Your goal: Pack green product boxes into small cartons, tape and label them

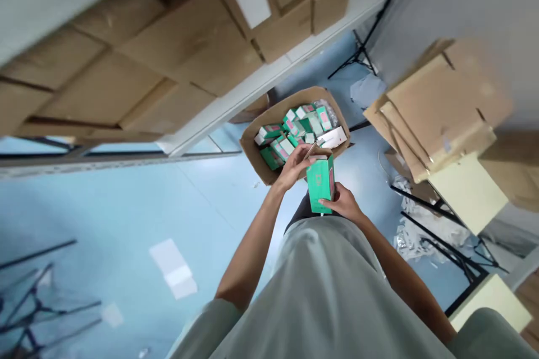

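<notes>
A small green carton point(320, 184) with a pink side stands upright in front of my body, its top flap open. My right hand point(343, 203) grips its lower part from the right. My left hand point(295, 166) curls over the carton's open top, fingers on the flap. Just beyond, on the blue floor, sits an open cardboard box point(256, 154) holding several more green and pink cartons point(281, 146) and a white one point(334, 137).
Stacked brown cardboard boxes point(138, 78) fill a white shelf on the left. Flattened cardboard sheets point(438, 106) lean at the right above black metal frames point(442, 235) and crumpled plastic point(410, 235). White paper scraps point(172, 268) lie on the blue floor.
</notes>
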`<action>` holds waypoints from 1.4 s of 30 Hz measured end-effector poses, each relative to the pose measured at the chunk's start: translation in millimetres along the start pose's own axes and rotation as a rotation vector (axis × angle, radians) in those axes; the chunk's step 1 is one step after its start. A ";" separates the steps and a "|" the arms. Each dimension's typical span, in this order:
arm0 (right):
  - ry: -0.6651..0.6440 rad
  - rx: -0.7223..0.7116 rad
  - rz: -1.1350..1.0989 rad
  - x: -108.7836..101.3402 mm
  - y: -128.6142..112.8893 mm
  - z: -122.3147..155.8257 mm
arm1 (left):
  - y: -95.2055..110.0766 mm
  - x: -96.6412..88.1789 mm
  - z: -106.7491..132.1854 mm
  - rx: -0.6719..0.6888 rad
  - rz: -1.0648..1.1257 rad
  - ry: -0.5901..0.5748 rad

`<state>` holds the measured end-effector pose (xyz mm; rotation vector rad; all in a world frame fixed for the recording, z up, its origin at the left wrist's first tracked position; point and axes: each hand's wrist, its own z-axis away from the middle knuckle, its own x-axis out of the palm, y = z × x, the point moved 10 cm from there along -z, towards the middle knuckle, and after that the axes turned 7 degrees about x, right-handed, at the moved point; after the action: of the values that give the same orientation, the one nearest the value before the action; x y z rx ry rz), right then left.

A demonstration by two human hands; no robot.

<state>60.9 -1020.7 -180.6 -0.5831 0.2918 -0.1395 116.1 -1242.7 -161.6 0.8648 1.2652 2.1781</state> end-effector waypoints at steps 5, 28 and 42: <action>0.173 0.006 -0.175 -72.5 37.3 99.4 | 76.1 147.0 23.1 0.150 -0.126 -0.221; 0.941 0.041 -1.032 -160.1 447.8 517.9 | -135.4 772.0 403.1 0.182 -0.596 -1.507; 1.346 0.451 -1.185 -242.9 584.7 615.5 | -296.7 997.3 509.4 -0.187 -0.556 -1.981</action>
<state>48.7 -165.1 37.4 -0.0526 1.1470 -1.7338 -178.7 -142.3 49.2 1.5336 0.1167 0.2847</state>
